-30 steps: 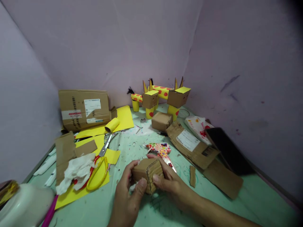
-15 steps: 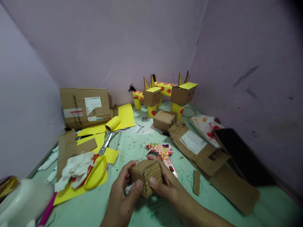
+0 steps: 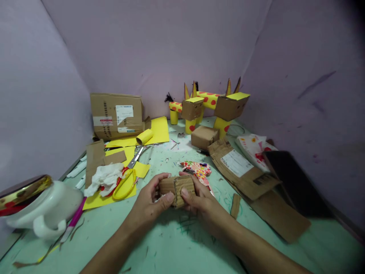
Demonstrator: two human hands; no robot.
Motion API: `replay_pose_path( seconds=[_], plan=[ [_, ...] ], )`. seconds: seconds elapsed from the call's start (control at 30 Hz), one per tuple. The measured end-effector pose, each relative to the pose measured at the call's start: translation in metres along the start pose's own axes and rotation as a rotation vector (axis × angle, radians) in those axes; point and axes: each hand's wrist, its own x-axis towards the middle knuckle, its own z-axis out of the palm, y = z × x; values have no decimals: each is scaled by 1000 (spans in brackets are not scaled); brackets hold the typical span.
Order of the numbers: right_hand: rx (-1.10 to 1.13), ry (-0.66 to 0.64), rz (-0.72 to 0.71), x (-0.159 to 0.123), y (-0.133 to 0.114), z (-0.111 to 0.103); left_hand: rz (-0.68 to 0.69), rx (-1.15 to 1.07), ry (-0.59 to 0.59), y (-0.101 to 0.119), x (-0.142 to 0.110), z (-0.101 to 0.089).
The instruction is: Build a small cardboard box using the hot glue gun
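1. Pale lilac walls (image 3: 171,45) box in a green bench (image 3: 159,243), its surface scribbled on and sprinkled with scraps, and all eyes go to the middle!
2. Centre stage: a small cardboard box (image 3: 175,186), gripped from both sides. Left hand (image 3: 152,196) wraps one side, right hand (image 3: 203,199) the other, both closed on it, thumbs in front near its seam. That opposing squeeze looks meant to press the edges together. Whether the box touches the bench, I can't tell.
3. Just beyond lies a flower-patterned glue gun (image 3: 201,171), near the right hand, presumably for a quick pick-up. To its right, a loose cardboard strip (image 3: 235,205).
4. Over left, scissors (image 3: 131,164) lie with handles towards the person, surely handy for grabbing; crumpled tissue (image 3: 107,178) partly covers the red handle.
5. Out right, a labelled cardboard piece (image 3: 242,167) lies flat beside a dark slab (image 3: 293,182), seemingly out of the way.
6. Back row now! Two spotted animals, one smaller (image 3: 192,109), one larger (image 3: 231,106), stand upright, perhaps kept safe there. A second box (image 3: 204,137) sits close by; a big carton (image 3: 116,116) stands along the wall, left.
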Motion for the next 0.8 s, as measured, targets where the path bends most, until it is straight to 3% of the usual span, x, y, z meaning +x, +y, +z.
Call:
replay_pose_path(
  seconds=[0.27, 0.8],
  plan=[
    [116, -47, -75, -3, -16, 15, 76, 55, 34, 2, 5, 3],
    [101, -151, -101, 1, -11, 12, 172, 58, 91, -1, 10, 3]
  ],
)
